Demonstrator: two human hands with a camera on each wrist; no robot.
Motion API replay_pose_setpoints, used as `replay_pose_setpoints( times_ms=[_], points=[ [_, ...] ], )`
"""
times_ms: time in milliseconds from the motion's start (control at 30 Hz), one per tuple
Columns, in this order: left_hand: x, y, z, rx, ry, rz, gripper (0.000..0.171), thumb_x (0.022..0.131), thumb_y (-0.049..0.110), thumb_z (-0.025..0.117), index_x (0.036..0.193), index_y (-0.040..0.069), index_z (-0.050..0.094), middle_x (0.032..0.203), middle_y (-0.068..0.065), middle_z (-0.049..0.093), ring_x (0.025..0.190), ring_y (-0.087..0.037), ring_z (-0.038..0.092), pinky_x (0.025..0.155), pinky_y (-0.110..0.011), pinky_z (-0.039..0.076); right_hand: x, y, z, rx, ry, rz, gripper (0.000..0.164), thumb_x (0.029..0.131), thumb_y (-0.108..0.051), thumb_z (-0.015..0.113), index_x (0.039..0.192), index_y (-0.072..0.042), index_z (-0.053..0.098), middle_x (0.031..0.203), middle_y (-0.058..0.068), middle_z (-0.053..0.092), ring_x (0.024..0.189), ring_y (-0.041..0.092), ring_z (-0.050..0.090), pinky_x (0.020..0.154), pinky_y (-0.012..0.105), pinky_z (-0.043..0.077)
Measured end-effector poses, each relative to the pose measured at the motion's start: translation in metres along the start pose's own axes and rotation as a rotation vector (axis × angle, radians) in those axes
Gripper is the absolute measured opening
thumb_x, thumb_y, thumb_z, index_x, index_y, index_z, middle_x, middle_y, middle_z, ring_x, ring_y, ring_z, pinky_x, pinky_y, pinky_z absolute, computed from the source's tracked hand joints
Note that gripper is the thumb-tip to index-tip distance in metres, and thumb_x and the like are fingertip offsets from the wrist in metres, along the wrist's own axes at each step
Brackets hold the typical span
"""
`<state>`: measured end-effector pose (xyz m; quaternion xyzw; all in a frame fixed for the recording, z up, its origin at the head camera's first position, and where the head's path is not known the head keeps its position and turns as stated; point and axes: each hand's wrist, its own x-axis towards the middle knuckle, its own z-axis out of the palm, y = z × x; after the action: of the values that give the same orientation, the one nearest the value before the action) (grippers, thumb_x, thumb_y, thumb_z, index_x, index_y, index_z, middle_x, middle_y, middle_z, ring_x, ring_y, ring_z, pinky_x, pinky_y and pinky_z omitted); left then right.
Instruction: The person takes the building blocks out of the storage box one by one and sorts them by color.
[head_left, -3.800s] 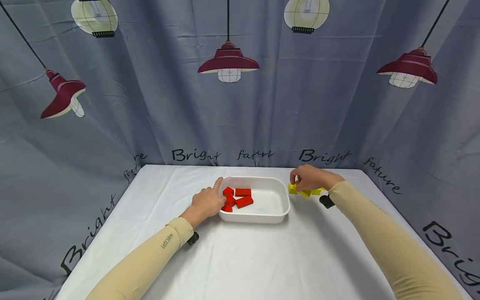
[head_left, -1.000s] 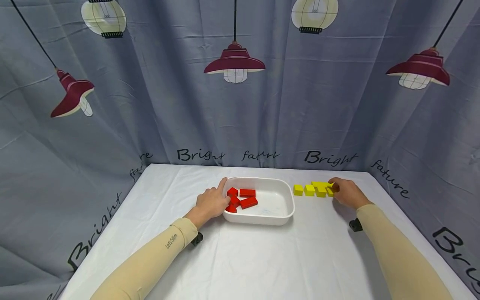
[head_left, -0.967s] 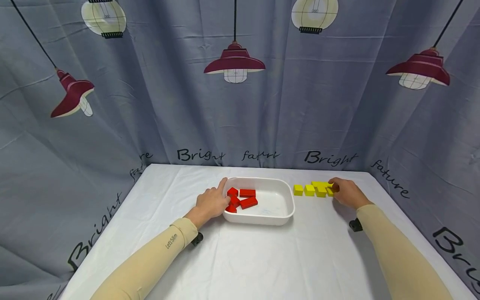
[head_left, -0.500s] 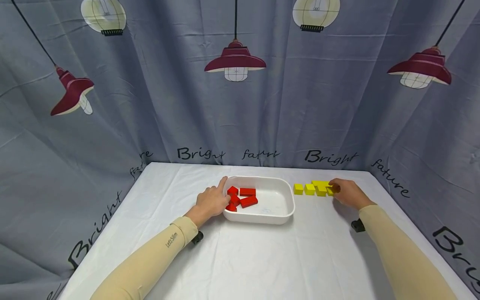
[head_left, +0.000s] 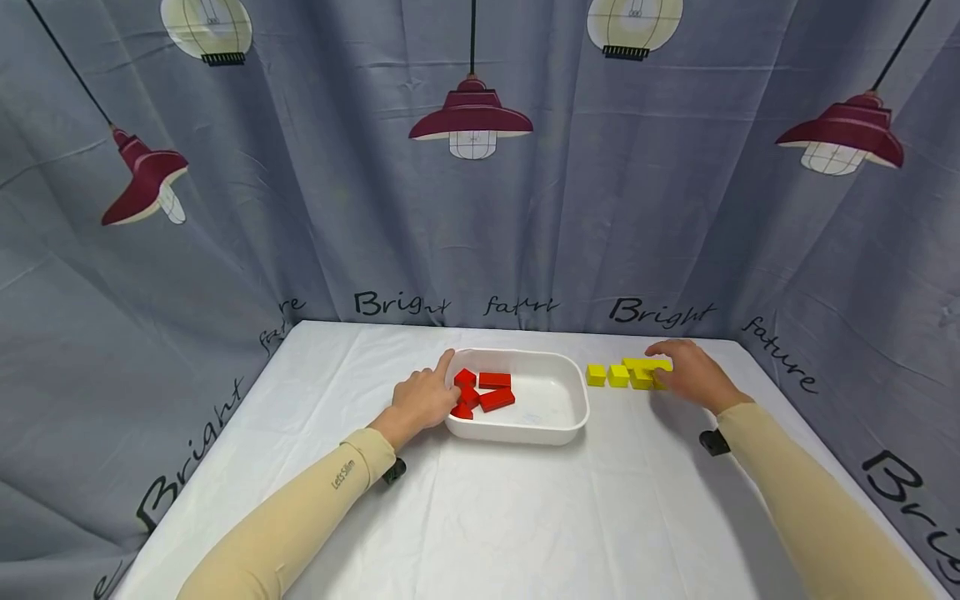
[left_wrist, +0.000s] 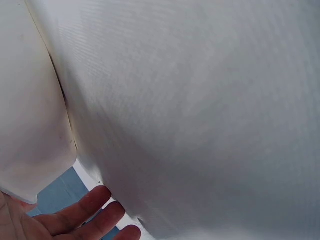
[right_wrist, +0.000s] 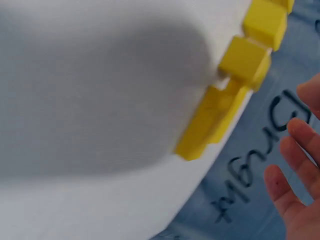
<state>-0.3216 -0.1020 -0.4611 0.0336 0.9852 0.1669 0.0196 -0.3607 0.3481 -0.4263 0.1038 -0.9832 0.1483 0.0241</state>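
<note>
On the table stands a white plastic tray (head_left: 551,432) with several red blocks (head_left: 496,400) at its left end. My left hand (head_left: 422,400) holds the tray's left rim, thumb over the edge and index finger stretched toward the far corner. Its other fingers (left_wrist: 95,201) show outside the tray wall in the left wrist view. Right of the tray, several yellow blocks (head_left: 618,376) form a row, with long ones at its right end. Just over that end is my right hand (head_left: 693,375); in the right wrist view its fingers (right_wrist: 300,150) are parted, with nothing between them.
A white cloth covers the table (head_left: 495,517). Behind it hangs a grey-blue curtain (head_left: 360,208) printed with lamps and lettering, close to the table's far edge. Dark wrist cameras (head_left: 714,442) hang under both sleeves.
My right hand moved from the near yellow blocks to the row's right end, and its fingers have now spread off the block there. The yellow blocks lie lined up. My left hand stays on the tray.
</note>
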Motion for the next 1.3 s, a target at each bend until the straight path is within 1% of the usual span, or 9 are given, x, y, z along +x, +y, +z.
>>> replay_pose_setpoints(
  times_ms=[133,400,633,733,867,933,1100,1200,1300],
  points=[
    [0.002,-0.001,-0.001,0.001,0.002,-0.005,0.074,0.094,0.038,0.048,0.161,0.028,0.019,0.125,-0.014,0.063,0.103,-0.03,0.06,0.085,-0.052,0.053,0.001,-0.021,-0.008,-0.049,0.03,-0.075,0.036,0.091,-0.008,0.065,0.126,-0.006,0.066,0.136,0.025,0.054,0.127,0.044,0.045,0.103,0.066,0.039],
    [0.003,-0.003,-0.003,0.008,0.007,0.009,0.073,0.095,0.039,0.047,0.161,0.027,0.02,0.123,-0.015,0.064,0.102,-0.03,0.061,0.083,-0.052,0.054,0.006,-0.065,-0.016,-0.074,0.014,-0.185,0.033,0.089,-0.013,0.07,0.123,-0.013,0.069,0.134,0.019,0.059,0.127,0.04,0.048,0.098,0.063,0.046],
    [0.003,-0.003,-0.003,0.008,0.01,0.016,0.072,0.095,0.04,0.046,0.161,0.027,0.02,0.122,-0.015,0.065,0.102,-0.03,0.061,0.082,-0.052,0.053,0.009,-0.096,-0.015,-0.047,-0.009,-0.332,0.036,0.086,-0.013,0.072,0.122,-0.016,0.071,0.113,0.005,0.069,0.111,0.028,0.058,0.086,0.048,0.053],
    [0.004,-0.003,-0.002,0.003,0.014,0.017,0.071,0.095,0.04,0.045,0.161,0.027,0.02,0.122,-0.014,0.065,0.102,-0.03,0.061,0.082,-0.052,0.053,0.011,-0.11,-0.014,-0.037,-0.057,-0.37,0.038,0.085,-0.013,0.073,0.123,-0.014,0.07,0.112,0.005,0.07,0.109,0.029,0.06,0.085,0.047,0.054],
    [0.004,-0.004,-0.001,0.003,0.016,0.014,0.07,0.096,0.041,0.043,0.161,0.028,0.02,0.122,-0.014,0.064,0.102,-0.03,0.061,0.083,-0.052,0.053,0.014,-0.124,-0.012,-0.034,-0.144,-0.391,0.038,0.086,-0.014,0.072,0.125,-0.015,0.069,0.115,0.006,0.07,0.108,0.03,0.06,0.085,0.044,0.054],
    [0.004,-0.004,0.0,0.005,0.015,0.012,0.069,0.096,0.041,0.042,0.16,0.029,0.02,0.123,-0.014,0.064,0.102,-0.029,0.061,0.083,-0.052,0.053,0.016,-0.131,-0.011,-0.038,-0.172,-0.395,0.038,0.086,-0.016,0.072,0.124,-0.018,0.069,0.115,0.003,0.07,0.107,0.027,0.06,0.085,0.041,0.053],
    [0.004,-0.003,0.001,0.001,0.019,0.017,0.069,0.095,0.04,0.043,0.16,0.03,0.02,0.124,-0.014,0.064,0.103,-0.03,0.061,0.082,-0.052,0.053,0.02,-0.147,-0.01,-0.042,-0.227,-0.416,0.037,0.085,-0.018,0.075,0.122,-0.021,0.07,0.116,-0.004,0.069,0.105,0.021,0.062,0.088,0.039,0.053],
    [0.003,-0.003,0.001,0.003,0.021,0.018,0.069,0.095,0.04,0.043,0.16,0.03,0.021,0.124,-0.014,0.064,0.103,-0.03,0.061,0.081,-0.052,0.053,0.024,-0.158,-0.007,-0.036,-0.276,-0.404,0.037,0.085,-0.019,0.078,0.121,-0.021,0.071,0.114,-0.004,0.069,0.105,0.02,0.062,0.09,0.039,0.053],
    [0.003,-0.003,0.002,0.004,0.017,0.015,0.07,0.095,0.04,0.043,0.16,0.03,0.02,0.123,-0.014,0.064,0.102,-0.03,0.061,0.081,-0.051,0.053,0.027,-0.167,-0.003,-0.02,-0.334,-0.385,0.037,0.085,-0.018,0.078,0.122,-0.019,0.071,0.112,0.002,0.07,0.105,0.022,0.062,0.088,0.037,0.054]
  ],
)
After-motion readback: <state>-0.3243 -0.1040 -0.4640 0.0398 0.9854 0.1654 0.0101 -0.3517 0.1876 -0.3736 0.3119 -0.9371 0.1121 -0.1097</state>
